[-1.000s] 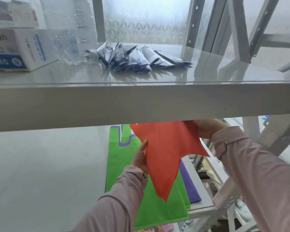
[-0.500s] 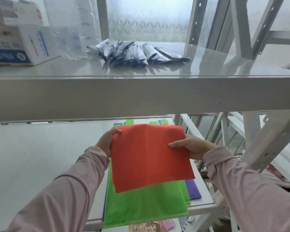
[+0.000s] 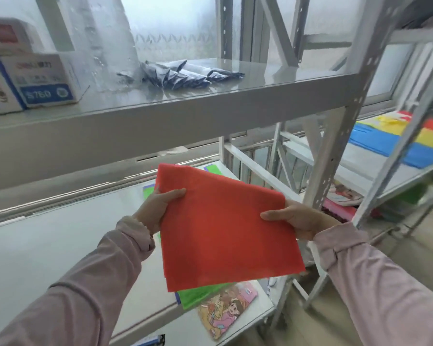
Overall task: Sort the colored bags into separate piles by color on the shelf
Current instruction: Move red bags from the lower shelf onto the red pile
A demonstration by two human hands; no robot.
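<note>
Head view
Left grip: the left hand (image 3: 158, 211) pinches the red bag (image 3: 223, 231) at its left edge, thumb on top, fingers hidden beneath.
Right grip: the right hand (image 3: 298, 219) pinches the right edge in the same way.
Red bag: held flat and slightly tilted in the air, above the green bag (image 3: 200, 294) on the lower shelf (image 3: 60, 245).
Hidden: the green bag is mostly covered, with only strips showing. Whether the cartoon-printed bag (image 3: 225, 310) shares that shelf I cannot tell.
Edges and room: the upper shelf (image 3: 160, 116) overhangs behind, an upright post (image 3: 335, 146) stands near the right hand, and grey shelf surface stretches leftward.
</note>
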